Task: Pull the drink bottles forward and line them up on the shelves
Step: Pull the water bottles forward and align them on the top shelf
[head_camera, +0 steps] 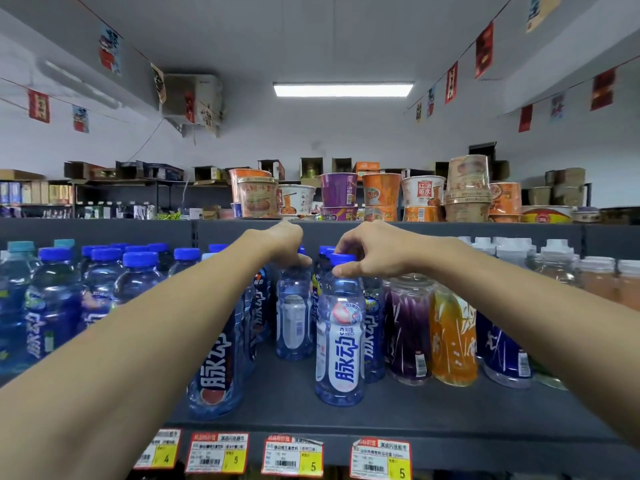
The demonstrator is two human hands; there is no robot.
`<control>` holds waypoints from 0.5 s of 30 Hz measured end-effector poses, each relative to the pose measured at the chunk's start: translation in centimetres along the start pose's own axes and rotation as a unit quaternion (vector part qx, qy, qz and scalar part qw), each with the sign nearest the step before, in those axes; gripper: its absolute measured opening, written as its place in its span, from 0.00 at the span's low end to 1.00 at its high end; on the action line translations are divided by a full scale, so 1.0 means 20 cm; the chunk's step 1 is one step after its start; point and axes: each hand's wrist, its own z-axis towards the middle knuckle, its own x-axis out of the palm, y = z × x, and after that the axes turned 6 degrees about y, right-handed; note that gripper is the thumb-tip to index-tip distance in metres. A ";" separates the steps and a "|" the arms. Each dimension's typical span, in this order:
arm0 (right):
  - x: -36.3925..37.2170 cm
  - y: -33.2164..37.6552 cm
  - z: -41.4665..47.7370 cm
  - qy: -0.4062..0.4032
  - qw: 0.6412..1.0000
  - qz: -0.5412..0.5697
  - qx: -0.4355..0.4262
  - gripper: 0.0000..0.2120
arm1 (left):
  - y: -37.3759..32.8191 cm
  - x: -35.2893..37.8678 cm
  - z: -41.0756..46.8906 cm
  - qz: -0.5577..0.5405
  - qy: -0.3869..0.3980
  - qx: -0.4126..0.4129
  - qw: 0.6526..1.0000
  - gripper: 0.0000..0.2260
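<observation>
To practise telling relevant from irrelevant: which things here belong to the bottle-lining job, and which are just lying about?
Job: left hand, gripping the rear bottle; right hand, gripping the front bottle; bottle shelf.
Lying about: noodle cups; price tags; ceiling light; hanging flags.

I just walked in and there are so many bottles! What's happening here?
A person is tidying drink bottles on a shop shelf. The right grip holds the blue cap of the front bottle, which stands toward the shelf's front. The left grip holds the top of the back bottle. More bottles stand in rows on both sides, with cup noodles above.
</observation>
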 end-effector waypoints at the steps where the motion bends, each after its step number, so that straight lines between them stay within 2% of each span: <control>1: 0.00 0.00 0.00 0.000 1.000 0.003 0.002 0.19 | 0.00 0.00 0.01 -0.008 -0.007 0.000 1.000 0.23; 10: 0.00 0.00 0.00 0.002 1.000 0.005 0.013 0.21 | 0.04 -0.09 -0.01 -0.033 0.023 0.026 0.999 0.11; 15: 0.00 0.01 0.01 0.006 1.000 0.018 0.020 0.21 | 0.04 -0.10 -0.06 -0.050 0.030 0.080 0.995 0.13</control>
